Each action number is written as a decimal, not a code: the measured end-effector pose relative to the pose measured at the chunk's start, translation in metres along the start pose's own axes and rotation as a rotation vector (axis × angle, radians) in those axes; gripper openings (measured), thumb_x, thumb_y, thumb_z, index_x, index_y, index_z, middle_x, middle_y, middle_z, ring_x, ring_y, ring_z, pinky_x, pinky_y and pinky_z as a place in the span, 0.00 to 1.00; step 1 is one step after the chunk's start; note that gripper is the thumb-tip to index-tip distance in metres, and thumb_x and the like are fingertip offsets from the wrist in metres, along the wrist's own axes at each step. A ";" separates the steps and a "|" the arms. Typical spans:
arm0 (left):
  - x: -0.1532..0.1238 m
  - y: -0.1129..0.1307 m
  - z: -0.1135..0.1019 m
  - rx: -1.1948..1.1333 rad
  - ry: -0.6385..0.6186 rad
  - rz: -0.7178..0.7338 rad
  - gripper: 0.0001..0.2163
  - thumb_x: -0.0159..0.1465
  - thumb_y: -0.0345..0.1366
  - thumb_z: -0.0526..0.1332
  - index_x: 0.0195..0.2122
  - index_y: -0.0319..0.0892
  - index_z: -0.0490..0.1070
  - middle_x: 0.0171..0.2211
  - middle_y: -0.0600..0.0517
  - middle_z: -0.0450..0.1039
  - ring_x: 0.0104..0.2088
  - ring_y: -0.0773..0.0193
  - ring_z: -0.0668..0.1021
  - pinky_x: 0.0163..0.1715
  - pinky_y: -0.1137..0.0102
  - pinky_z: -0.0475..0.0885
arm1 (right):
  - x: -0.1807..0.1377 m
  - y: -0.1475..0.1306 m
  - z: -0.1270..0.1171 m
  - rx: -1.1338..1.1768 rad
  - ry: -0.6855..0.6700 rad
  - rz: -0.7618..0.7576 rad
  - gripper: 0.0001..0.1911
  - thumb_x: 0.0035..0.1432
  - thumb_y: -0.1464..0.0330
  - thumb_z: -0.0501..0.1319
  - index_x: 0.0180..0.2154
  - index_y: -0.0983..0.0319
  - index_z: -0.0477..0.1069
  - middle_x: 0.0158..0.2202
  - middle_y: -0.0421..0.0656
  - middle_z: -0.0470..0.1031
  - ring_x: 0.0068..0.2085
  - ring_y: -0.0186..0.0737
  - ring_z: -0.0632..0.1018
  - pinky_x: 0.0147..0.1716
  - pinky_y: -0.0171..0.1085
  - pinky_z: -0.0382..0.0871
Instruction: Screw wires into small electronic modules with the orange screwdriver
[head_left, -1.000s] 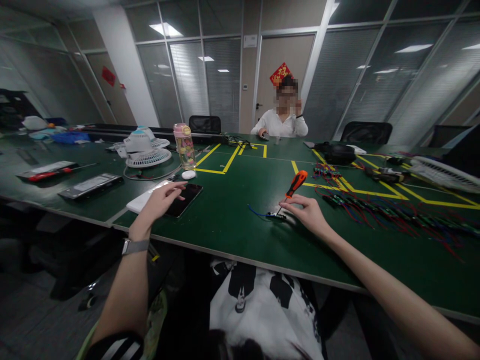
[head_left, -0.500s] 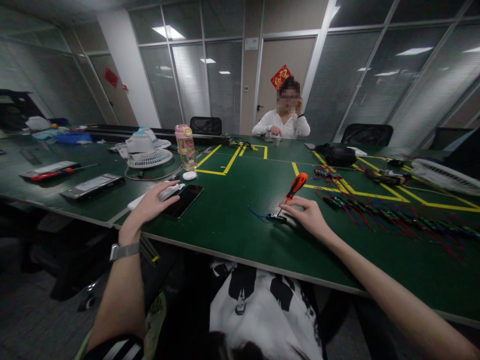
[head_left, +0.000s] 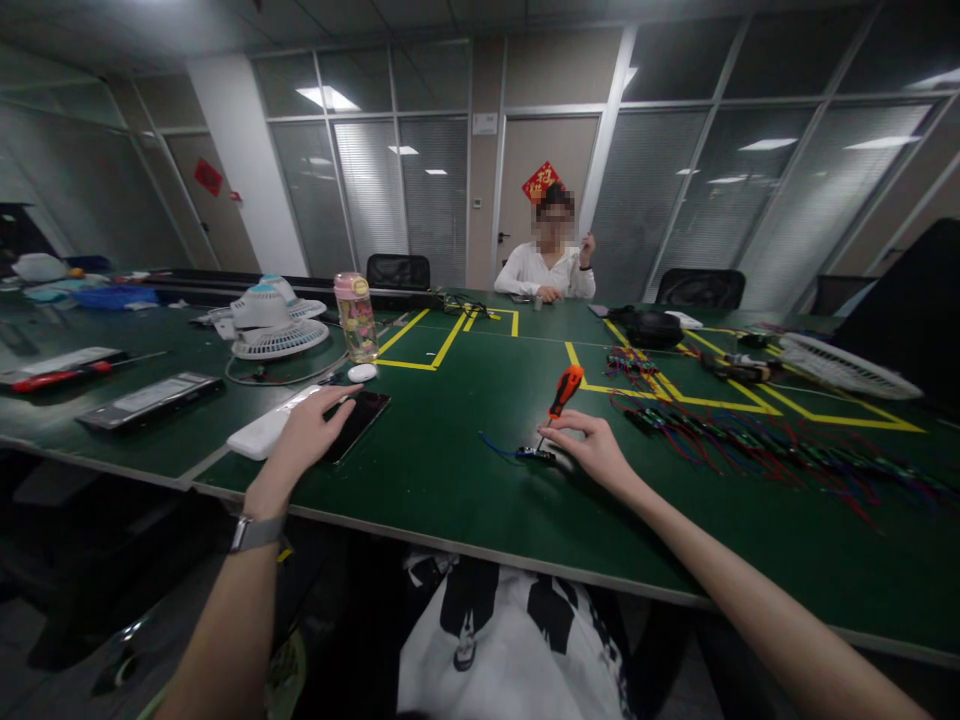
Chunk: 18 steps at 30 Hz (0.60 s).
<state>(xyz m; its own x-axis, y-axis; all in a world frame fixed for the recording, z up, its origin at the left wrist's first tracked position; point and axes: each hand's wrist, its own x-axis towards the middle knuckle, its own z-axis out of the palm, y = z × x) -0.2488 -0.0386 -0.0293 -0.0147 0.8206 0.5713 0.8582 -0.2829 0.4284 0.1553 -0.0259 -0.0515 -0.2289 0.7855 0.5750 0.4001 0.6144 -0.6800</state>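
Observation:
My right hand pinches the thin shaft of a screwdriver with an orange and black handle. It stands nearly upright, slightly tilted, its tip down at a small circuit board on the table. A blue wire runs left from the board. My left hand is open, fingers apart, over the near part of a black phone. To its left lies a white slab-like device, partly covered by the hand. Whether the left fingers touch the phone I cannot tell.
On the green table are a pink-lidded bottle, a white fan, a white rounded case and a hard drive. Several wired circuit boards lie right. A person sits opposite.
The whole view has shifted, so things appear further left and slightly lower. My right hand keeps the screwdriver at the board. The person opposite has moved a raised hand away from the head.

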 end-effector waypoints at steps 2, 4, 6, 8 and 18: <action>0.000 0.027 0.005 -0.117 0.060 0.036 0.20 0.63 0.46 0.52 0.50 0.41 0.72 0.50 0.46 0.73 0.51 0.54 0.73 0.56 0.58 0.64 | 0.000 0.001 0.001 0.004 -0.008 -0.007 0.13 0.53 0.59 0.63 0.28 0.61 0.78 0.31 0.45 0.79 0.33 0.42 0.78 0.38 0.40 0.72; 0.001 0.062 0.013 -0.296 0.003 0.107 0.18 0.64 0.44 0.53 0.51 0.43 0.70 0.50 0.47 0.73 0.51 0.56 0.73 0.55 0.58 0.65 | 0.000 0.003 0.003 0.004 -0.015 -0.013 0.13 0.54 0.58 0.63 0.29 0.61 0.78 0.31 0.45 0.79 0.33 0.42 0.78 0.38 0.40 0.72; 0.001 0.099 0.024 -0.492 -0.128 0.192 0.19 0.65 0.42 0.53 0.56 0.45 0.66 0.52 0.47 0.71 0.51 0.58 0.73 0.54 0.60 0.67 | 0.000 0.005 0.004 0.000 -0.024 -0.016 0.13 0.54 0.59 0.63 0.29 0.61 0.78 0.31 0.45 0.79 0.34 0.43 0.78 0.38 0.41 0.72; 0.003 0.133 0.039 -0.649 -0.196 0.279 0.20 0.66 0.40 0.53 0.60 0.47 0.60 0.55 0.47 0.67 0.53 0.59 0.72 0.54 0.61 0.67 | 0.000 0.005 0.005 -0.005 -0.031 -0.016 0.13 0.54 0.59 0.63 0.30 0.61 0.78 0.32 0.46 0.79 0.34 0.43 0.78 0.39 0.41 0.72; 0.021 0.215 0.096 -0.788 -0.333 0.394 0.16 0.66 0.37 0.53 0.54 0.41 0.65 0.48 0.44 0.71 0.44 0.61 0.76 0.45 0.66 0.73 | 0.000 0.015 0.006 -0.002 -0.019 -0.033 0.11 0.54 0.60 0.63 0.28 0.60 0.78 0.32 0.45 0.79 0.36 0.44 0.78 0.40 0.41 0.71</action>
<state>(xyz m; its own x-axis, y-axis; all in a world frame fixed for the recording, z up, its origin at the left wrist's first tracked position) -0.0152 -0.0350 0.0080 0.4545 0.6596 0.5986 0.1740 -0.7248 0.6666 0.1559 -0.0165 -0.0643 -0.2587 0.7659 0.5886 0.3934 0.6401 -0.6599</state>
